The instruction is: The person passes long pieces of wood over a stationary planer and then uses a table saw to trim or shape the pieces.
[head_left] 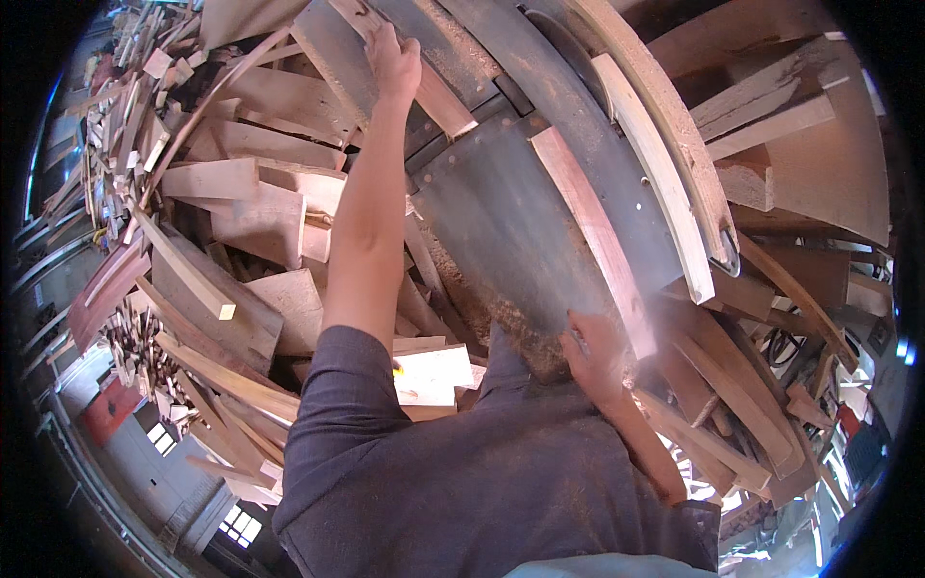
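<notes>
At the far side of a grey metal machine table (496,217), my left hand (395,65) is closed over a narrow wooden strip (438,99) that lies on the metal. My right hand (593,354) is low by the table's near edge, its fingers curled; what they hold, if anything, is hard to make out. Just right of it is the near end of a reddish wooden strip (595,231) lying lengthwise on the table. Sawdust (515,313) covers the near edge, and a pale haze blurs the area around the right hand.
A long pale wooden batten (655,173) runs along the table's right side, next to a curved board (665,106). Boards and offcuts (255,217) are heaped on the left. More planks (747,385) lean on the right. A bright pale block (429,374) lies near my lap.
</notes>
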Motion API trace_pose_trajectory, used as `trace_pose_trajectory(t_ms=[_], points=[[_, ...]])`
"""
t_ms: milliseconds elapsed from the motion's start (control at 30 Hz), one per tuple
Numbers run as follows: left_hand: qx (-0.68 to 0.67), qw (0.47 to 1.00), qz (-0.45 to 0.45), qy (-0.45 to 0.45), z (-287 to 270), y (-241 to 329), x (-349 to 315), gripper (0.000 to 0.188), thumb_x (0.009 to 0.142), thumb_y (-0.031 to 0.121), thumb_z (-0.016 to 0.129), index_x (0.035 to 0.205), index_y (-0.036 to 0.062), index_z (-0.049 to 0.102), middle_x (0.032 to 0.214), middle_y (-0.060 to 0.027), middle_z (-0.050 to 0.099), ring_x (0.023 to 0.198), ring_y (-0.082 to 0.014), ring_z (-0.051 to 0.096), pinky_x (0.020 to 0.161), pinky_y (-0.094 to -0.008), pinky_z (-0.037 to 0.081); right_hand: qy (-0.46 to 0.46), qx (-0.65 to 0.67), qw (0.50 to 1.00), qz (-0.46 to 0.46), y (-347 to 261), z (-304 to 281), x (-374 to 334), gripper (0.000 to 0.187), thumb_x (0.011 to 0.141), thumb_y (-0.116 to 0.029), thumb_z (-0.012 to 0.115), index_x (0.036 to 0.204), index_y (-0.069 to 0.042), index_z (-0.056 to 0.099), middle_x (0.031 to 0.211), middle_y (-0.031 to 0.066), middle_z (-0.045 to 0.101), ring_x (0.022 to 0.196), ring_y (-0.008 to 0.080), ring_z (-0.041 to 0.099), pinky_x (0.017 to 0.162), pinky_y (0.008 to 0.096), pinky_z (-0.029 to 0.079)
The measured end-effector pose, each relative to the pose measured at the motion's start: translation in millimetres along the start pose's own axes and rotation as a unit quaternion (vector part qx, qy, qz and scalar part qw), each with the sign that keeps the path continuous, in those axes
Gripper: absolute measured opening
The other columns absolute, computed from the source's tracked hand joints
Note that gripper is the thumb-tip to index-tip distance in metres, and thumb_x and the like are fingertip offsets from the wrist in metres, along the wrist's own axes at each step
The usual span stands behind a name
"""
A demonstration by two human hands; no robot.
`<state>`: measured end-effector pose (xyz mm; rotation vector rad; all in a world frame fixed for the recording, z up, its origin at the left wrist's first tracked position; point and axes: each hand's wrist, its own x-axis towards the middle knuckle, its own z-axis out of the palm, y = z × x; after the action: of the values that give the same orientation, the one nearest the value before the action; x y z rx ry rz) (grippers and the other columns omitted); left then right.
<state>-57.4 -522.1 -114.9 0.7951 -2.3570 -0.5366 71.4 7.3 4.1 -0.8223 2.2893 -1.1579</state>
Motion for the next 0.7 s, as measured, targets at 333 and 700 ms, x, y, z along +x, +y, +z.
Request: trace_pose_trajectory(t_ms=[333,700], points=[[-0.834,0.471,-0.237,0.164,-145.7,176.1,-172.2,0.014,0.090,0.011,0.068,0.101,0.0018,0.066,0.102,-0.0135,0.070,0.103,-0.0263,0.068,0.107,-0.0419,0.047,-0.007,0.118,0.992,0.041,-54.7,-45.1,-13.9,0.030,0.085,-0.002,0.073,0.115,0.003,0.072,0.091,0.0109,0.070,0.079,0.0169,0.067,0.073,0.0303,0.054],[-0.948,0.253,-0.146,0.126,-159.4,261.8,-292.8,0.017,0.095,0.008,0.062,0.104,-0.0033,0.071,0.116,-0.0175,0.071,0.123,-0.0345,0.062,0.123,-0.0589,0.029,-0.033,0.125,0.992,-0.005,-4.1,-84.0,-105.9,0.026,0.090,-0.007,0.074,0.114,0.004,0.071,0.096,0.0093,0.072,0.085,0.0135,0.066,0.078,0.0294,0.054]])
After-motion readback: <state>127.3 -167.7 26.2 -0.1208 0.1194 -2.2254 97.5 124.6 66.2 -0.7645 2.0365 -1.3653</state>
